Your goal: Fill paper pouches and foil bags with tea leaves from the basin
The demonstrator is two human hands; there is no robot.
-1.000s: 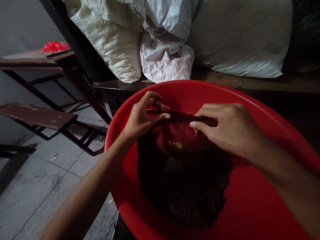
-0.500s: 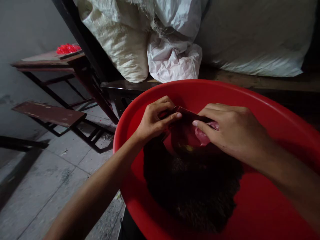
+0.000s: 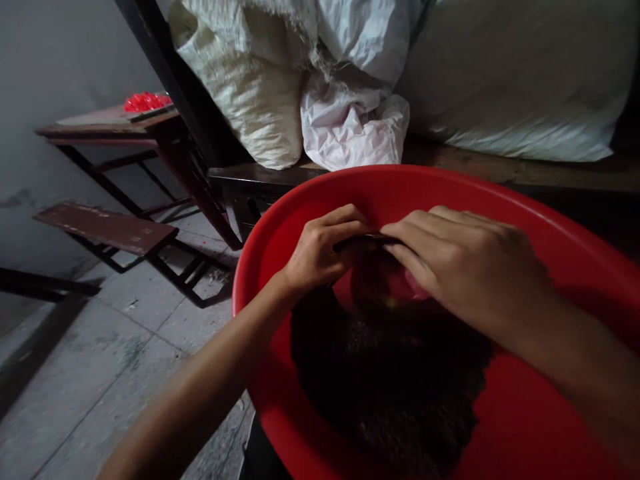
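A dark red bag point(image 3: 369, 277) is held between my two hands over a large red plastic basin point(image 3: 537, 413). My left hand point(image 3: 323, 250) is closed on the left part of its upper edge. My right hand point(image 3: 460, 260) grips the right part of that edge, thumb below and fingers over the top, close beside the left fingertips. A pinkish, shiny patch of the bag shows under my right thumb. The bag's lower part is in shadow, above a heap of dark loose bits point(image 3: 400, 393) in the basin; I cannot tell what they are.
Behind the basin, a cream woven sack point(image 3: 255, 100) and a white sack point(image 3: 355, 127) rest on a dark wooden ledge point(image 3: 270, 177). On the left, a wooden table point(image 3: 100, 132) bears red plastic pieces point(image 3: 146, 101). A low bench point(image 3: 107, 227) stands before it on the tiled floor.
My hands have drawn together along the bag's upper edge, the right one moving left and folding over it. Less of the bag's face shows. The view has shifted slightly.
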